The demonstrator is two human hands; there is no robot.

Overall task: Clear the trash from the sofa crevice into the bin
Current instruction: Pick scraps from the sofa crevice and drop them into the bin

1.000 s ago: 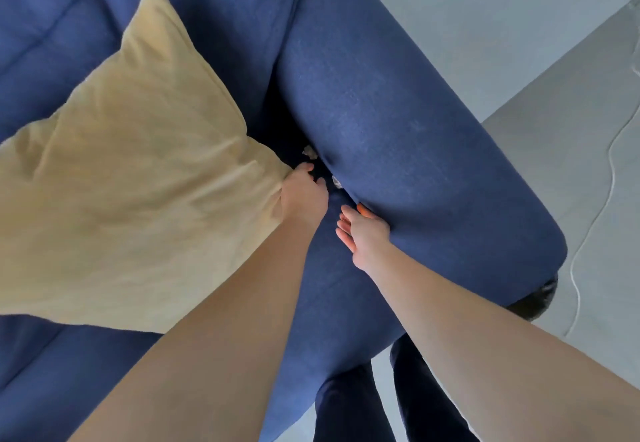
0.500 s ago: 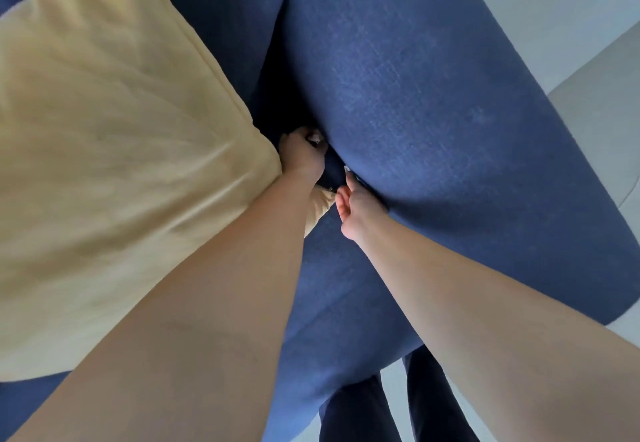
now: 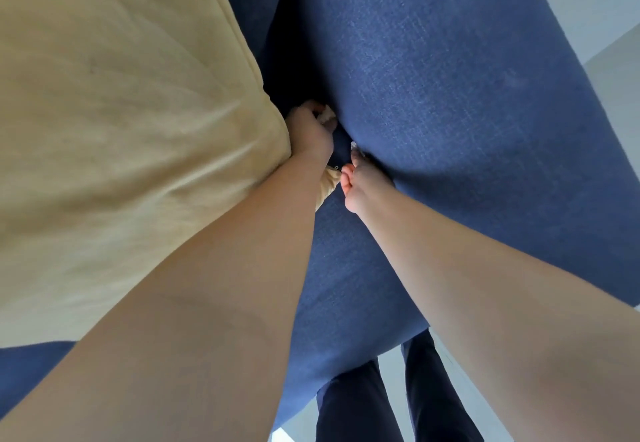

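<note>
Overhead, the blue sofa (image 3: 433,78) fills most of the view, its padded armrest to the right. Yellow cushion (image 3: 121,112) lies on the seat, pressed against the left forearm. Left hand (image 3: 310,131) sits in the crevice, fingers curled closed on a pale scrap of trash (image 3: 327,116). Right hand (image 3: 363,178) presses the armrest, fingertips tucked into the gap beside a second small scrap (image 3: 354,145); its grip cannot be told

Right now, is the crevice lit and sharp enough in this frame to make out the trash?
Head view: the crevice lies in deep shadow; wide-angle distortion bulges the sofa arm; the left hand and right hand are slightly soft; only pale scraps show, kind unclear.
</note>
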